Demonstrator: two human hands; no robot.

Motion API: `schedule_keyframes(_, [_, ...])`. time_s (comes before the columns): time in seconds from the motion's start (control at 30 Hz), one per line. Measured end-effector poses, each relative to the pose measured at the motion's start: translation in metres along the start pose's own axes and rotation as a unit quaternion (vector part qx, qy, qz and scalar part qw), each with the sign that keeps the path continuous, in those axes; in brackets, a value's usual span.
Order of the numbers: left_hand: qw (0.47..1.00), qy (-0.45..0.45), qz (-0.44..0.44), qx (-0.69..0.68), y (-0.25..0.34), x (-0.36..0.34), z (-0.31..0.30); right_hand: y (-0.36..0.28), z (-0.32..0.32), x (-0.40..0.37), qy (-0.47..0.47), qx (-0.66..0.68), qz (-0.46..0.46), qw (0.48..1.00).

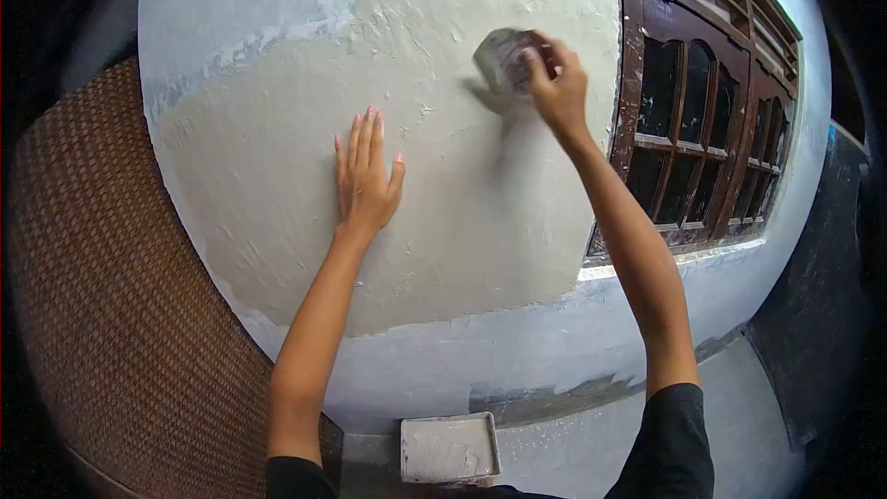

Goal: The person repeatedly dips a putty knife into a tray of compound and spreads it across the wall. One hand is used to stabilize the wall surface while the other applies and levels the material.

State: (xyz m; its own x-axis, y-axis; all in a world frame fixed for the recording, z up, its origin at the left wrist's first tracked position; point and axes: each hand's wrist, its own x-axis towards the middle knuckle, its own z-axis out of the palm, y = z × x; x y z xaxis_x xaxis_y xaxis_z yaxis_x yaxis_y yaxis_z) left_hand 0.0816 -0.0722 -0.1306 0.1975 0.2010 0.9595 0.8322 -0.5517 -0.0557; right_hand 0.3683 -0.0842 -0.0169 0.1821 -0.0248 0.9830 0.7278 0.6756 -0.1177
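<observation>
My left hand (364, 183) rests against the wall (277, 157), fingers stretched upward and thumb apart, with nothing in it. A broad patch of beige putty (443, 249) spreads around it, with ridges and small lumps on its surface. Higher up and to the right, my right hand (560, 88) grips a putty scraper (504, 57) by its dark reddish handle. The scraper's wide greyish blade, smeared by motion, is over the upper right part of the patch and casts a shadow beneath it.
Brown wooden window shutters (688, 111) flank the patch on the right, above a white sill (674, 259). A woven brown panel (111, 296) stands at the left. On the floor below, a rectangular tray (496, 448) holds beige putty. A dark panel (813, 296) leans at the far right.
</observation>
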Motion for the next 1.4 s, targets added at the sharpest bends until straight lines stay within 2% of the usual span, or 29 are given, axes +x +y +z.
schedule_keyframes(0.03, [1.0, 0.002, 0.005, -0.009, 0.003, 0.0, 0.002, -0.006, 0.002, -0.006, -0.026, -0.051, -0.041, 0.998])
schedule_keyframes(0.07, [1.0, 0.004, 0.009, -0.018, 0.004, -0.001, 0.003, 0.003, 0.001, -0.004, -0.009, -0.035, -0.016, 0.999])
schedule_keyframes(0.13, [1.0, -0.002, 0.01, -0.02, 0.0, -0.005, 0.001, 0.038, -0.008, 0.012, 0.109, 0.008, 0.078, 0.991])
schedule_keyframes(0.23, [1.0, -0.003, 0.008, -0.021, -0.013, -0.014, -0.004, 0.05, -0.04, 0.024, 0.251, 0.058, 0.233, 0.938])
schedule_keyframes(0.3, [1.0, 0.0, 0.008, -0.026, -0.018, -0.018, -0.005, 0.042, -0.04, 0.016, 0.243, 0.084, 0.21, 0.943])
schedule_keyframes(0.37, [0.999, -0.011, 0.007, -0.041, -0.017, -0.022, -0.002, 0.027, -0.023, -0.003, 0.13, 0.147, 0.14, 0.97])
schedule_keyframes(0.4, [0.999, -0.012, 0.008, -0.043, -0.016, -0.025, 0.0, 0.001, -0.019, -0.014, 0.06, 0.069, 0.1, 0.991])
schedule_keyframes(0.43, [0.999, -0.017, 0.008, -0.043, -0.014, -0.027, 0.001, 0.001, -0.01, -0.021, -0.006, 0.072, 0.064, 0.995])
schedule_keyframes(0.5, [0.999, -0.024, 0.01, -0.044, -0.013, -0.034, 0.002, -0.001, -0.011, -0.026, -0.028, -0.032, 0.07, 0.997])
schedule_keyframes(0.57, [0.998, -0.026, 0.011, -0.059, -0.015, -0.041, 0.0, 0.051, -0.015, -0.019, 0.144, 0.018, 0.14, 0.98])
schedule_keyframes(0.6, [0.998, -0.023, 0.009, -0.057, -0.016, -0.044, -0.003, 0.031, -0.026, -0.016, 0.223, 0.017, 0.221, 0.949])
schedule_keyframes(0.63, [0.998, -0.034, 0.006, -0.055, -0.015, -0.048, -0.007, 0.033, -0.037, -0.018, 0.245, 0.091, 0.268, 0.927])
schedule_keyframes(0.7, [0.998, -0.045, -0.003, -0.049, -0.015, -0.054, -0.013, 0.037, -0.04, -0.031, 0.268, 0.089, 0.253, 0.925])
schedule_keyframes(0.8, [0.997, -0.058, -0.011, -0.048, -0.008, -0.059, -0.019, 0.014, -0.021, -0.062, 0.085, 0.102, 0.152, 0.979])
schedule_keyframes(0.83, [0.997, -0.062, -0.016, -0.043, -0.002, -0.06, -0.023, 0.012, -0.015, -0.069, 0.015, 0.053, 0.063, 0.997])
schedule_keyframes(0.9, [0.997, -0.069, -0.022, -0.033, 0.005, -0.063, -0.031, 0.002, -0.018, -0.076, -0.041, -0.026, 0.071, 0.996])
schedule_keyframes(0.97, [0.997, -0.063, -0.029, -0.021, 0.011, -0.07, -0.039, 0.041, -0.021, -0.07, 0.121, 0.031, 0.147, 0.981])
schedule_keyframes(1.0, [0.997, -0.066, -0.034, -0.016, 0.015, -0.074, -0.043, 0.048, -0.033, -0.069, 0.176, 0.015, 0.208, 0.962])
schedule_keyframes(1.03, [0.997, -0.074, -0.039, -0.004, 0.018, -0.079, -0.048, 0.055, -0.045, -0.072, 0.172, 0.02, 0.212, 0.962])
schedule_keyframes(1.1, [0.995, -0.089, -0.049, 0.011, 0.027, -0.091, -0.057, 0.065, -0.065, -0.088, 0.238, 0.108, 0.319, 0.911])
schedule_keyframes(1.23, [0.99, -0.117, -0.082, 0.008, 0.053, -0.127, -0.065, 0.06, -0.095, -0.155, 0.153, 0.159, 0.309, 0.925])
schedule_keyframes(1.3, [0.985, -0.138, -0.1, 0.007, 0.066, -0.153, -0.067, 0.043, -0.105, -0.198, 0.051, 0.143, 0.372, 0.916])
schedule_keyframes(1.33, [0.982, -0.153, -0.109, -0.004, 0.071, -0.167, -0.067, 0.035, -0.104, -0.222, 0.043, 0.141, 0.392, 0.908])
schedule_keyframes(1.4, [0.976, -0.177, -0.13, -0.013, 0.08, -0.198, -0.067, 0.019, -0.112, -0.268, -0.033, 0.188, 0.444, 0.876])
